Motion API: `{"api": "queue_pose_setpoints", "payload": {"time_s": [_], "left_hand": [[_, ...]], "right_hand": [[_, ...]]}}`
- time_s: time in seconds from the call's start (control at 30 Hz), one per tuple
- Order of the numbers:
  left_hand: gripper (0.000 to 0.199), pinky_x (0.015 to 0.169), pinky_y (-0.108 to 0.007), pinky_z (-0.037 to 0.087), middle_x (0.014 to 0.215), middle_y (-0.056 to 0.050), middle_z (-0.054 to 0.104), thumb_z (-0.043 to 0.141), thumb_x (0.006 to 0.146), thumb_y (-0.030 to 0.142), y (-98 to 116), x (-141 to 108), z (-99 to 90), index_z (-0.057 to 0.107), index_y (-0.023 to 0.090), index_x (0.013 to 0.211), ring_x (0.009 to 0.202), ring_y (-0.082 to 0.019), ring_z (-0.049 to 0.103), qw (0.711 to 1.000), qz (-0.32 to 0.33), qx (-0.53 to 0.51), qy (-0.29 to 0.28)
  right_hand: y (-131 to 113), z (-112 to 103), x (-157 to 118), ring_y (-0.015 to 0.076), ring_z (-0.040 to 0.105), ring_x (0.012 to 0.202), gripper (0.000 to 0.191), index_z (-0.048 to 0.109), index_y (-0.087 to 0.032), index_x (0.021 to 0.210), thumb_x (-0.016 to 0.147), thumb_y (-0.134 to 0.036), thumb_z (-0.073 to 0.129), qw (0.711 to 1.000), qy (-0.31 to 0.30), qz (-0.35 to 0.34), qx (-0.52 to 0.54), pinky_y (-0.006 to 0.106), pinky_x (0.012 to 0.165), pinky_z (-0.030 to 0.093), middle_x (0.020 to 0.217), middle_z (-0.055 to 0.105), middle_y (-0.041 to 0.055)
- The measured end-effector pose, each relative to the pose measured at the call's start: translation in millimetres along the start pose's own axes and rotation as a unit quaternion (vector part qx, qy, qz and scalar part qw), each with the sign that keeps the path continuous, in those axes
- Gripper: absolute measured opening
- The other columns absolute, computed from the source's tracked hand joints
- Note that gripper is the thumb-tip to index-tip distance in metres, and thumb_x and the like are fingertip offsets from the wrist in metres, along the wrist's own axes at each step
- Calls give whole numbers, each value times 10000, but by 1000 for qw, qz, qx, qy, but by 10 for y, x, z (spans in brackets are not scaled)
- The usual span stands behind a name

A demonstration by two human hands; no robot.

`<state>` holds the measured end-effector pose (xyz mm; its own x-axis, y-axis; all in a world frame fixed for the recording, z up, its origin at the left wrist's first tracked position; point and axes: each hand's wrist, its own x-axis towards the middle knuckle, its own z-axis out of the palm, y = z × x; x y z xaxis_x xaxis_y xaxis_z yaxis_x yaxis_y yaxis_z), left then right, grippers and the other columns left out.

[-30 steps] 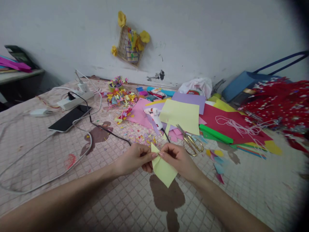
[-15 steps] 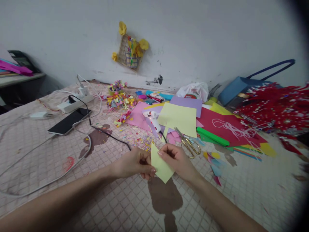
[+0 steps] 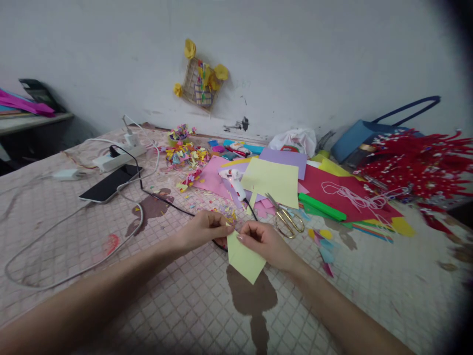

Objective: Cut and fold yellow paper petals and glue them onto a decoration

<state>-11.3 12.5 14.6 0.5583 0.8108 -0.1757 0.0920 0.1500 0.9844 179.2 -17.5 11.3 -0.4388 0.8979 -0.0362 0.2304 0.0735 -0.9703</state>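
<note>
A small piece of pale yellow paper (image 3: pixel 245 259) is held up over the near part of the table. My left hand (image 3: pixel 207 229) pinches its upper left corner between thumb and fingers. Close beside it, my right hand (image 3: pixel 264 241) grips the paper's upper right edge, thumb in front and the other fingers behind. Just beyond my hands lie gold-handled scissors (image 3: pixel 286 219) and a white hot glue gun (image 3: pixel 235 183) with a black cord. A larger pale yellow sheet (image 3: pixel 273 178) rests behind the scissors.
To the left are a phone (image 3: pixel 111 183), a power strip (image 3: pixel 120 155) and looping cables. Cut paper scraps (image 3: pixel 188 154) heap at the back. A green stick (image 3: pixel 322 207), white string (image 3: pixel 364 197) and red tinsel-like stems (image 3: pixel 417 162) lie right, near a blue bag (image 3: pixel 358 138).
My left hand has moved up from the paper's lower left side to its top corner, near my right fingers. The view has shifted slightly.
</note>
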Motion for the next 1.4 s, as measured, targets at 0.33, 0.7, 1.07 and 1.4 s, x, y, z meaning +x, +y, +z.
{"api": "queue_pose_setpoints", "payload": {"time_s": [0.33,0.7,1.07,1.4], "left_hand": [[337,545,-202,472,608,-25,656,675,674,430,7,-33,-6,616,100,706,543,-99,595,997,-21,48,-57],[328,510,-193,471,590,-29,661,624,715,442,-54,-98,92,622,117,667,498,-100,593,986,-51,98,-121],[272,518,-185,455,627,-20,641,598,757,385,-34,-76,-37,626,119,706,540,-95,577,983,-13,123,-136],[308,489,-185,433,589,-27,637,612,736,409,-95,-68,82,608,111,659,497,-89,553,994,-4,89,-68]], "right_hand": [[-33,-3,2,79,408,513,279,504,-161,686,781,-413,576,1000,11,0,0,198,467,304,600,464,-36],[0,-5,18,80,413,524,300,504,-160,688,773,-437,584,999,43,-15,18,198,476,329,612,472,-34],[-17,9,-4,88,435,550,253,523,-162,704,799,-393,565,998,44,-38,-26,200,498,343,636,495,-26],[4,-9,37,100,465,611,259,519,-172,852,797,-422,556,995,79,-23,52,199,531,359,717,517,-18]]}}
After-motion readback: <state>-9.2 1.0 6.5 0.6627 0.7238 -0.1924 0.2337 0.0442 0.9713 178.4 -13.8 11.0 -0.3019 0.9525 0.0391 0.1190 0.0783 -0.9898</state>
